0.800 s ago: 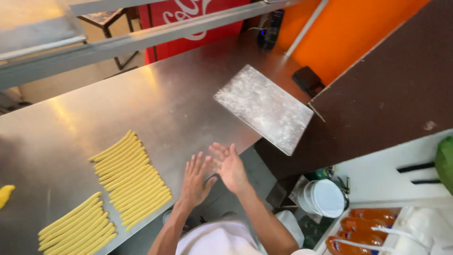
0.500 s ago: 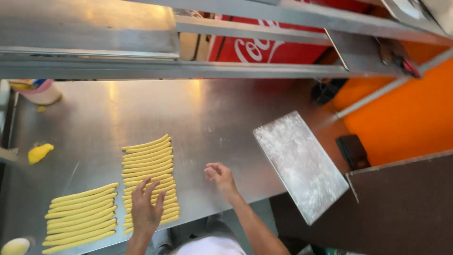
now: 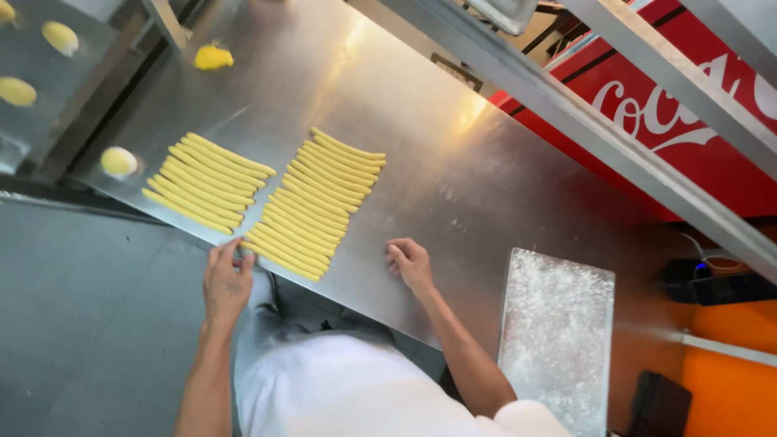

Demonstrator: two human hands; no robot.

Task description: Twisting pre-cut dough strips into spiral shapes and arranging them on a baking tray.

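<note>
A long stainless steel counter (image 3: 453, 162) runs slantwise across the view, shiny and bare over most of its right part. Above it, toward the upper right, a grey metal shelf rail (image 3: 647, 154) crosses in front of a red cooler (image 3: 688, 129). At the lower right a rectangular metal tray (image 3: 558, 332) dusted with white flour lies at the counter's near edge, just right of the person's right forearm.

On the left part of the counter lie two batches of thin yellow dough sticks, each stick laid side by side with its neighbours. The larger batch (image 3: 320, 202) sits in the middle, reaching from near the counter's front edge back toward the centre. The smaller batch (image 3: 206, 182) lies just to its left, close but apart.

The left hand (image 3: 225, 279) is at the counter's front edge, fingers spread and loosely open, the fingertips at the nearest end of the larger batch; its grip is not closed around anything, and whether the fingers actually touch the closest stick I cannot tell. The right hand (image 3: 409, 263) rests on the bare steel to the right of the larger batch, fingers curled loosely inward, holding nothing.

Small rounded lumps of yellow dough are scattered farther off: one (image 3: 119, 161) beside the smaller batch at the counter's left end, another (image 3: 213, 57) near the far edge.
</note>
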